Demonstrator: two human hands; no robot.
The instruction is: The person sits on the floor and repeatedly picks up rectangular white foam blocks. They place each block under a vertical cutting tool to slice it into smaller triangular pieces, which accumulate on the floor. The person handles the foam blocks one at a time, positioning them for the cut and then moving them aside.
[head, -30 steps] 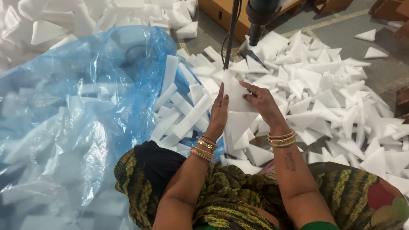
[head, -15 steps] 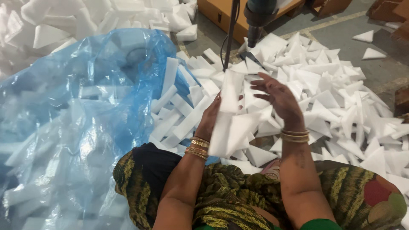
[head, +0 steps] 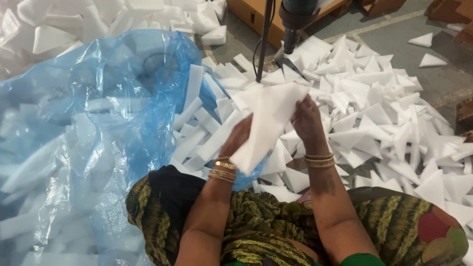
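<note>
Between two bangled wrists, a stack of white foam wedges point(head: 268, 123) is held up off the floor, tilted, its narrow end pointing down toward the lap. The left hand point(head: 237, 140) presses flat against the stack's near side while the right hand point(head: 306, 120) closes over its upper edge from the far side, so both hands are clamped on the foam from opposite faces. How many pieces make up the stack cannot be told. Just to the left gapes a large blue plastic bag point(head: 103, 98), already holding many long white foam strips point(head: 197, 133) near its mouth. To the right, a heap of loose triangular foam offcuts point(head: 389, 118) spreads across the concrete floor point(head: 394, 39). Above the stack hangs a dark tool on a stand point(head: 294, 19), with a black cable point(head: 263, 34) trailing down beside it. The likeliest slip appears to be the light, smooth pieces sliding against one another and fanning out of the two-sided squeeze, scattering back into the heap. The bag's limp rim could also fold inward and turn pieces aside. A wide swing of the right arm might brush the cable or the tool hanging close behind the stack.
</note>
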